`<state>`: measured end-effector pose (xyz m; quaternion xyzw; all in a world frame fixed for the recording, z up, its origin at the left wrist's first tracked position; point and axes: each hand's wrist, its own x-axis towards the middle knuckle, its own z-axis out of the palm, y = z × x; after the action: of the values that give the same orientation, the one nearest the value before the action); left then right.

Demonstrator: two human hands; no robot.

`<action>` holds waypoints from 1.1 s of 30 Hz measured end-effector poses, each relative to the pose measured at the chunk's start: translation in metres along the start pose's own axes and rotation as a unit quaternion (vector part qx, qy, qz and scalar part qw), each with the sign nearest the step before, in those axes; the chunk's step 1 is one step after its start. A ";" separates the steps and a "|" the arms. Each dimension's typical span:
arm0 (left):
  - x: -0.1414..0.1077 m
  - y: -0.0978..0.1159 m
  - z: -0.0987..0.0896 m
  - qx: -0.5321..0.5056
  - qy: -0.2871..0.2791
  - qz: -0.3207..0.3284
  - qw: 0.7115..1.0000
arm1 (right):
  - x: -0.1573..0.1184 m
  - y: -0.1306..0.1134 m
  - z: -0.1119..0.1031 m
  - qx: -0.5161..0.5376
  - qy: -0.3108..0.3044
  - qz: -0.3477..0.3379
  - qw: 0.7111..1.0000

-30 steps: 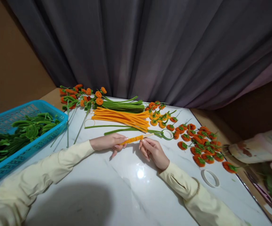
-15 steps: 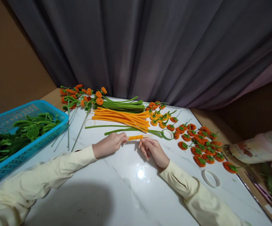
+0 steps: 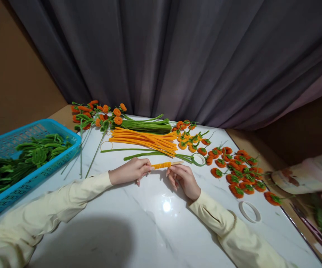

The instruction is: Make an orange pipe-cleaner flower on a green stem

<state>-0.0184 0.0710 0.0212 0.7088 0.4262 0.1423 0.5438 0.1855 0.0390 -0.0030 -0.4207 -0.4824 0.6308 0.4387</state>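
A thin wooden stick (image 3: 177, 162) wrapped in a yellow-orange fuzzy coil (image 3: 161, 165) is held level between my two hands over the white marbled table (image 3: 150, 230). My left hand (image 3: 131, 171) pinches its left end. At the right end of the coil, the thumb and fingertips of my right hand (image 3: 183, 178) are closed on it, with the bare stick reaching out above them. Just beyond lie green stems (image 3: 150, 153), a bundle of orange pipe cleaners (image 3: 144, 138) and a green bundle (image 3: 150, 125).
On the left stands a blue basket (image 3: 76, 143) of green leaves. Orange flowers (image 3: 118, 120) with stems lie at the back left; many pumpkin-like pieces (image 3: 236, 190) spread on the right. Tape rings (image 3: 249, 212) lie near them. A container (image 3: 303, 178) stands far right.
The coiled stick has shifted slightly right, with more bare stick showing past my right fingers. The fingers of my left hand have changed their pose, with a fingertip now visible below.
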 end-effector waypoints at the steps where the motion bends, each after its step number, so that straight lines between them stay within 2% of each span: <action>1: 0.000 -0.001 0.001 -0.016 -0.003 0.001 1.000 | 0.000 0.000 0.000 -0.007 0.004 -0.011 1.000; 5: 0.000 -0.001 0.003 -0.019 0.000 0.007 1.000 | -0.002 0.000 0.002 -0.084 0.020 -0.050 0.995; 8: -0.002 0.002 0.004 0.018 0.015 0.008 1.000 | -0.002 -0.002 0.004 -0.118 0.030 -0.048 0.991; 14: -0.002 -0.002 0.005 0.120 0.069 0.054 0.989 | 0.000 -0.003 0.003 -0.053 0.001 0.011 0.999; 17: -0.001 -0.009 0.006 0.186 0.114 0.093 0.972 | 0.002 -0.003 0.000 -0.004 -0.017 0.036 0.999; 22: 0.000 -0.022 0.008 0.337 0.187 0.172 0.906 | 0.006 -0.002 -0.006 0.068 -0.073 0.053 0.994; 27: 0.004 -0.031 0.005 0.423 0.257 0.301 0.815 | 0.009 -0.005 -0.013 0.104 -0.142 0.095 0.980; 30: 0.005 -0.030 0.002 0.462 0.277 0.353 0.765 | 0.010 -0.006 -0.018 0.115 -0.179 0.132 0.968; 33: 0.005 -0.028 -0.001 0.482 0.288 0.383 0.733 | 0.010 -0.006 -0.020 0.101 -0.202 0.154 0.962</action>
<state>-0.0285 0.0766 -0.0043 0.9042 0.2663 0.3115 -0.1200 0.2032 0.0547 -0.0017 -0.3071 -0.4238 0.8082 0.2700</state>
